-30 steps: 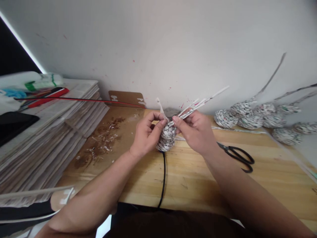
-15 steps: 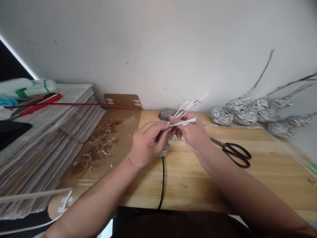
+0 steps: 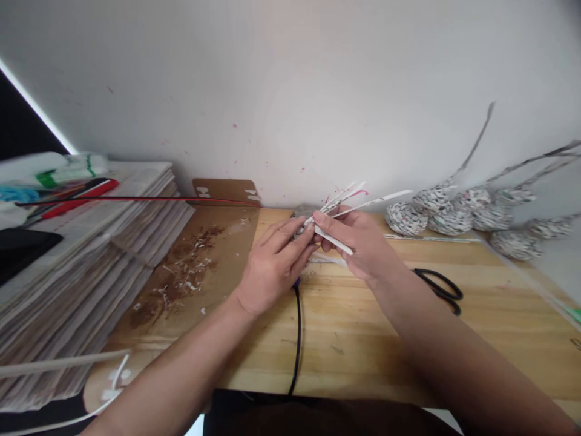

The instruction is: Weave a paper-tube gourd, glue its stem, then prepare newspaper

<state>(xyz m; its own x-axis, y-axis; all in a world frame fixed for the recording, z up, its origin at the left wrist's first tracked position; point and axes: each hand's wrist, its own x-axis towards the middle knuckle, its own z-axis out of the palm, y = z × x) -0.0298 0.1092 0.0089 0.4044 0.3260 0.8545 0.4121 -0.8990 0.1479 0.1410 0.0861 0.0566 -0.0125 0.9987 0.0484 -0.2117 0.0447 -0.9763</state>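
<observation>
My left hand [image 3: 276, 257] is closed over a piece woven of rolled paper, mostly hidden under its fingers. Several thin paper tubes [image 3: 345, 197] fan out from it toward the wall, one of them pink at the tip. My right hand [image 3: 356, 239] pinches the tubes at their base between thumb and fingers, touching the left fingertips. One flattened white paper tube [image 3: 333, 240] slants down to the right across the right fingers. From below the left hand a black cable [image 3: 298, 345] runs to the table's front edge.
Black-handled scissors [image 3: 438, 284] lie partly behind my right forearm. Several woven paper balls with stems [image 3: 449, 218] stand back right. A tall stack of newspaper [image 3: 131, 254] is on the left, beside brown cardboard [image 3: 218, 260] with paper scraps. A long paper tube [image 3: 436, 238] lies near the wall.
The flattened tube has swung from pointing up right to pointing down right. Another tube now sticks out farther right. My left fingers have flattened over the woven piece, and the view has shifted slightly.
</observation>
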